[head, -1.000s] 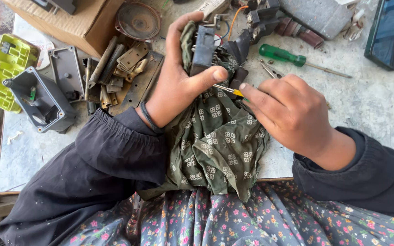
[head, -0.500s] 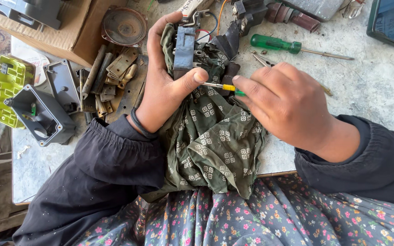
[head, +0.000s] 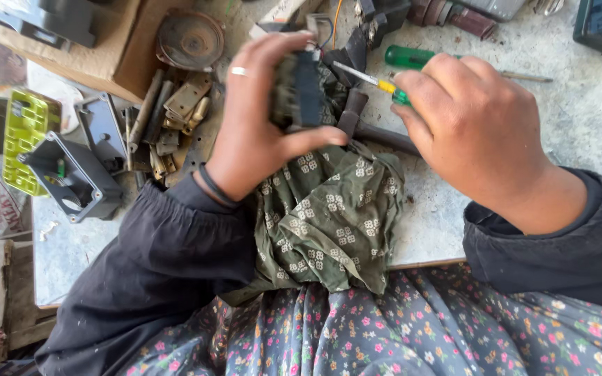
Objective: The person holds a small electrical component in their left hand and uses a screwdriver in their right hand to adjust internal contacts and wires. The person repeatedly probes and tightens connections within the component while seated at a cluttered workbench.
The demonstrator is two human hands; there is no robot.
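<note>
The left hand [head: 259, 132] has its grip closed around a small dark blocky part [head: 301, 87], thumb pressed across the front and fingers wrapped behind it, with a fold of olive-green patterned cloth [head: 329, 216] bunched under the palm. The right hand [head: 468, 132] is closed on a thin screwdriver with a yellow-and-green handle [head: 377, 82], its metal shaft slanting up and left so the tip sits right against the top of the dark part.

The part is held just above the pale stone surface [head: 580, 118], over the cloth, which spills off the near edge onto a flowered lap. Judging from this, the work on the part is in the middle: the tool is at it, nothing has visibly come off, and I cannot tell whether a screw is being turned; the picture is blurred there.

Textures differ a lot. The cloth is soft and crumpled, printed with small pale flower squares. The surface is rough and speckled with grit. Left of the hand lies a heap of rusty brown metal hinges and strips [head: 175, 118], dull and flaky, beside a grey plastic housing [head: 71, 177] with hard angular walls and a bright yellow-green perforated plastic piece [head: 22, 136]. A second green-handled screwdriver [head: 412, 57] lies behind the hands, and a rusted round disc [head: 189, 38] rests on a cardboard box [head: 57, 56].
</note>
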